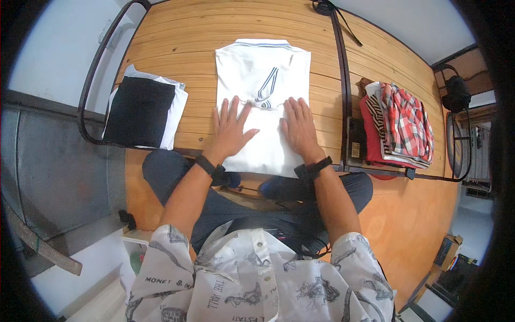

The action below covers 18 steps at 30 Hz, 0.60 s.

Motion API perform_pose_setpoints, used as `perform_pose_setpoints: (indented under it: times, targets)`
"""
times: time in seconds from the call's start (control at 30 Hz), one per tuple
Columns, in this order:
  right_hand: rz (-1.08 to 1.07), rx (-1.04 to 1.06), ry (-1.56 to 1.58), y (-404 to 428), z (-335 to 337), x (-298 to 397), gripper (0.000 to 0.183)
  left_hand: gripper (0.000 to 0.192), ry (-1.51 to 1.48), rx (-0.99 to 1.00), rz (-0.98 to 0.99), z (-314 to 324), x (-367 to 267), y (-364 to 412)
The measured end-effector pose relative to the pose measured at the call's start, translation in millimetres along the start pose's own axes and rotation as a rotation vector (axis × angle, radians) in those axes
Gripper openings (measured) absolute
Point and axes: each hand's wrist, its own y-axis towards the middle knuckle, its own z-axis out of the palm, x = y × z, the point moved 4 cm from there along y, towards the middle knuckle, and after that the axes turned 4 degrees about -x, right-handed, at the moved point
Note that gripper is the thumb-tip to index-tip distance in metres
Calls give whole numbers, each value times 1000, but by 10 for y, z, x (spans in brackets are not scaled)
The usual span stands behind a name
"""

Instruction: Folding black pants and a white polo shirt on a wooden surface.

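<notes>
A white knit shirt with a blue-striped collar lies on the slatted wooden table, its sides folded inward. One striped sleeve cuff shows across its middle. My left hand presses flat on the shirt's left side, fingers spread. On the right side, my right hand rests palm down with its fingers pointing away from me. Neither hand grips the cloth. The shirt's lower end reaches the table's near edge, above my lap. Both wrists wear black bands.
Left stands a stack of folded clothes, a black garment on top. Right, beyond a dark metal bar, sits another stack topped by a red checked garment. A black strap lies at the far edge. A curved metal rail bounds the left.
</notes>
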Motion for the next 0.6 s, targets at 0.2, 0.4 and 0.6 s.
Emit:
perform_pose_setpoints:
  times: [0.2, 0.4, 0.6]
  targets:
    - [-5, -13, -7, 129, 78, -76, 55, 77, 22, 41, -25, 0, 141, 268]
    - [-4, -32, -18, 253, 160, -145, 55, 73, 56, 1, 19, 36, 287, 499]
    - [-7, -54, -28, 357, 246, -206, 54, 73, -16, -10, 47, -81, 379, 617]
